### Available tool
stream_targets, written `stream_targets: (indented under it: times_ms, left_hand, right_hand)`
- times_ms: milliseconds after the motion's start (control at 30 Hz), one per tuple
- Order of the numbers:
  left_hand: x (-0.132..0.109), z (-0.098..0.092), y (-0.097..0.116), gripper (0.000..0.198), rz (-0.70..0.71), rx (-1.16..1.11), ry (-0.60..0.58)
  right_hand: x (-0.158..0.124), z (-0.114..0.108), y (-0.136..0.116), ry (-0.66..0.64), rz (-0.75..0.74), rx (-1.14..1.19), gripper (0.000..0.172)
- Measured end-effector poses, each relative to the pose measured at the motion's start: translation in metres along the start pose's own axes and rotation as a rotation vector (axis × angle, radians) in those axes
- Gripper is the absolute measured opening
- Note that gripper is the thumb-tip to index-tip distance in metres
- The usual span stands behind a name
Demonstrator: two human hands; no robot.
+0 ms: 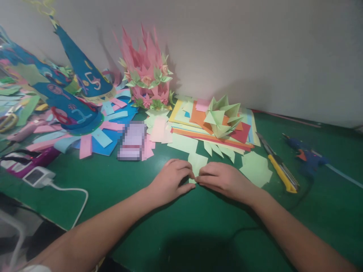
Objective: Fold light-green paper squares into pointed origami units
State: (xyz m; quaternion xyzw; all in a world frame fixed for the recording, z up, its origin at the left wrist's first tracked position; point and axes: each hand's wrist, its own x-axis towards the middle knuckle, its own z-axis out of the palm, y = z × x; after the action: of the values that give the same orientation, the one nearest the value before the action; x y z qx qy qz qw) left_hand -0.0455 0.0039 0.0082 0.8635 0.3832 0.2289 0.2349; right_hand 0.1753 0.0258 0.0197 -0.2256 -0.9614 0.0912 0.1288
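A small sheet of light green paper [199,161] lies on the green table between my two hands. My left hand [173,179] curls around its lower left edge, thumb and forefinger closed on the paper. From the other side my right hand [224,180] presses its fingers together on the lower right edge, its fingertips nearly meeting the left ones. Part of the paper's near edge is hidden under the fingers. Cut light green leaf shapes [219,150] and a larger light green piece [256,169] lie just beyond and to the right.
A folded green paper form [223,115] sits on stacked coloured paper [181,120]. A yellow utility knife [279,166] and a blue glue gun [309,153] lie right. Leftward are a pink paper crown [146,70], blue cone hats [82,64], a blurred-out phone-like object [132,140] and a white charger [39,176].
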Motion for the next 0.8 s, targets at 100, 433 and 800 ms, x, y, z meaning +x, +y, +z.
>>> stream_targets:
  times_ms: [100, 433, 800]
  left_hand:
    - [0.000, 0.004, 0.000, 0.020, 0.005, 0.021, 0.026]
    - [0.002, 0.005, 0.000, 0.003, 0.044, -0.012, 0.073]
    - [0.003, -0.012, -0.002, 0.006, 0.078, -0.079, -0.079]
  right_hand:
    - [0.000, 0.001, -0.001, -0.004, -0.007, -0.040, 0.025]
    - [0.000, 0.008, 0.003, 0.074, 0.000, 0.078, 0.021]
    - [0.005, 0.007, 0.002, 0.057, 0.051, 0.179, 0.021]
